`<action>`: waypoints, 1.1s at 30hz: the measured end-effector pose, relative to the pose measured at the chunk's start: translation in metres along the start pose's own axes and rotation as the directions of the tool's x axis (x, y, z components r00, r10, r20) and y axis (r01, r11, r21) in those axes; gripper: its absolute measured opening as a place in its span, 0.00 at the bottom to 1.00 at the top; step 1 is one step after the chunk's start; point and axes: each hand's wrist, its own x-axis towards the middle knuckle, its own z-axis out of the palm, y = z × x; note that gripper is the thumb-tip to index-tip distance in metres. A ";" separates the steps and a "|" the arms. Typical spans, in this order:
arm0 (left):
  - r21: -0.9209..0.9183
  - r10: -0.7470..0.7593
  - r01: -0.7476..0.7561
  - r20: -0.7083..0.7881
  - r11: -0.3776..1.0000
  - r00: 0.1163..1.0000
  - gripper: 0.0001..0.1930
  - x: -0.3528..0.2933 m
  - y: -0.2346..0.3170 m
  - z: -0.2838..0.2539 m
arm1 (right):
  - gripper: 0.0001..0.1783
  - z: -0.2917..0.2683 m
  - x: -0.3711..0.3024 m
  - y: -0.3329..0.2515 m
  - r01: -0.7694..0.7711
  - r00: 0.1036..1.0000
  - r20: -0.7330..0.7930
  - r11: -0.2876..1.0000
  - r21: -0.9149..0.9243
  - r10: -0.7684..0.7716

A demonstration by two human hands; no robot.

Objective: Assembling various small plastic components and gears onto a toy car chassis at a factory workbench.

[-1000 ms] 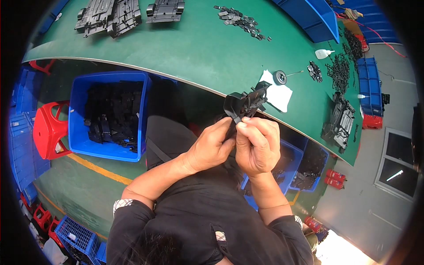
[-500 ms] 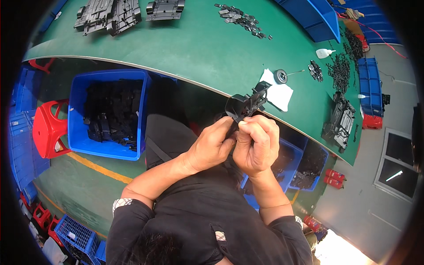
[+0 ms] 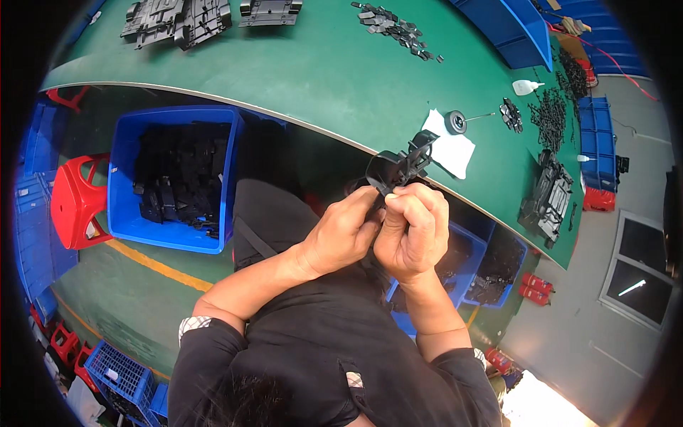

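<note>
Between my hands, near the table's front edge, is a black moulded plastic part (image 3: 390, 169) with a curved shell and thin brackets. My left hand (image 3: 343, 231) is closed round its lower left end. My right hand (image 3: 411, 231) pinches at the same lower end, thumb against bent fingers; whether a small piece sits in that pinch is hidden. The far end of the part reaches toward a white paper sheet (image 3: 451, 151) on the table. On the sheet stands a small black wheel (image 3: 455, 122) with a thin metal rod.
Black chassis-like parts lie on the green table (image 3: 299, 85) at far left and at right (image 3: 549, 196). Small dark pieces (image 3: 398, 32), a white bottle (image 3: 525, 87) and black rod-like parts (image 3: 548, 117) lie farther back. A blue bin (image 3: 231, 178) and red stool (image 3: 71, 203) stand left.
Both hands keep their hold on the black part with hardly any movement. The whole view has shifted very slightly.
</note>
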 end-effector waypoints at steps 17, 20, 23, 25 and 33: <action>-0.120 -0.108 0.113 0.046 0.986 0.993 0.12 -0.001 0.003 0.000 | 0.20 0.000 0.000 0.000 -0.029 0.999 0.026 0.999 0.037 0.028; -0.141 -0.085 0.090 0.048 0.986 0.995 0.13 -0.002 0.003 -0.001 | 0.17 -0.007 0.003 -0.003 -0.098 0.995 0.029 0.991 0.086 0.096; -0.463 -0.245 0.279 0.133 0.841 0.960 0.15 -0.005 0.002 -0.002 | 0.17 -0.015 -0.003 -0.004 -0.256 0.966 0.010 0.953 0.162 0.258; -0.508 -0.299 0.336 0.155 0.793 0.941 0.15 -0.004 0.006 -0.007 | 0.16 -0.022 -0.009 0.002 -0.328 0.945 0.048 0.929 0.169 0.325; -0.630 -0.323 0.377 0.204 0.679 0.924 0.16 0.014 0.024 -0.015 | 0.15 -0.046 -0.019 0.008 -0.735 0.588 0.326 0.319 0.598 0.740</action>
